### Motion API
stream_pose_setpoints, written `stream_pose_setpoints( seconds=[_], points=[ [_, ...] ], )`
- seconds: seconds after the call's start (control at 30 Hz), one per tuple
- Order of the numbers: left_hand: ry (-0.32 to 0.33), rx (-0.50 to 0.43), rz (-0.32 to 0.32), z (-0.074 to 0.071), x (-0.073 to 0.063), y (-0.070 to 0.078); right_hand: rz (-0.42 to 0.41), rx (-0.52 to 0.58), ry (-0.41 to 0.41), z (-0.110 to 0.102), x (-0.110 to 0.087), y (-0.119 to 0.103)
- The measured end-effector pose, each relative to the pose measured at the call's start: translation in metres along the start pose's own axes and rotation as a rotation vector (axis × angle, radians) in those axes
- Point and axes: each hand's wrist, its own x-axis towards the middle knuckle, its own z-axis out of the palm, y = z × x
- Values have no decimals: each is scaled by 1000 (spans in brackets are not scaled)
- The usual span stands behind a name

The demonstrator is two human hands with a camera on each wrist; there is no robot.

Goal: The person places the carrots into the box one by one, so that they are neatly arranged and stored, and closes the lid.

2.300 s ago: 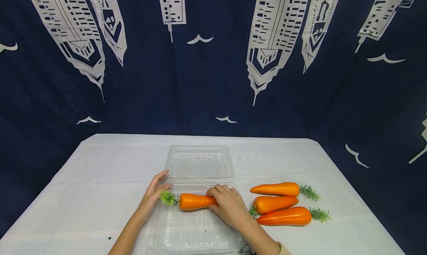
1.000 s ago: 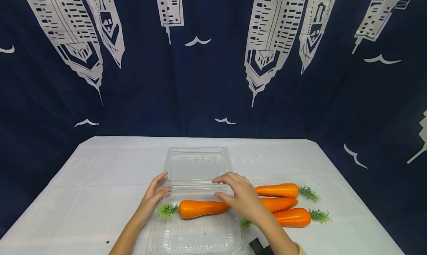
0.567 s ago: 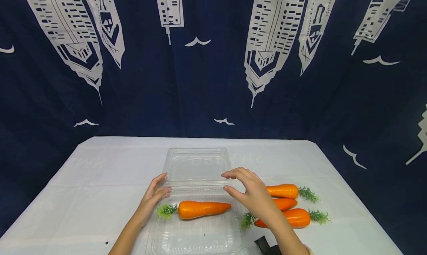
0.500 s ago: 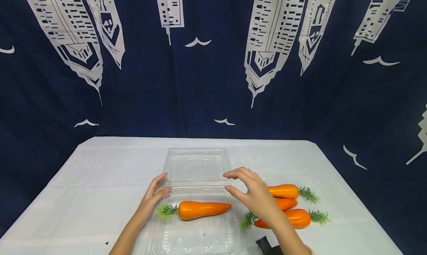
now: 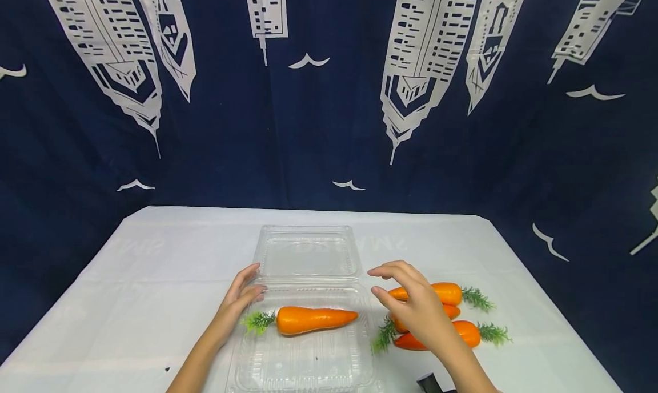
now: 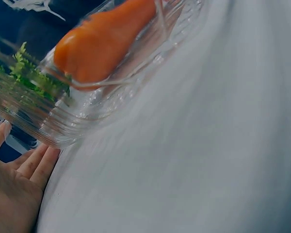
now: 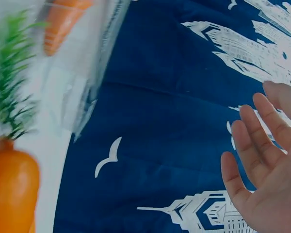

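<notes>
A clear plastic clamshell container lies with its lid folded back on the table. Inside its base rests one orange carrot with green leaves pointing left, some of them over the left rim. My left hand touches the container's left side near the hinge; in the left wrist view the fingers lie fairly straight by the clear wall. My right hand is apart from the container, holding nothing, its fingers and thumb spread. It hovers over three loose carrots, partly hiding them.
A white cloth covers the table. Behind it hangs a dark blue curtain with white building prints. A black strap-like object shows below my right wrist, and a small dark speck lies at left.
My right hand has let go of the carrot, which now lies in the container base, and has moved right over the loose carrots. My left hand has stayed at the container's side.
</notes>
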Motion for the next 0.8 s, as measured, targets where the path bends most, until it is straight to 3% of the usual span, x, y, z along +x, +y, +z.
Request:
stream_pose_setpoints(
  seconds=[0.23,0.6,0.8],
  points=[
    [-5,-11,5,0,-1,1,-21,-43,110,-3,-19,17],
    [-9,-20,13,1,1,0,248,-174,71,-27,-57,43],
    [-5,-18,15,0,0,0,325,-209,19,-38,-71,58]
  ],
)
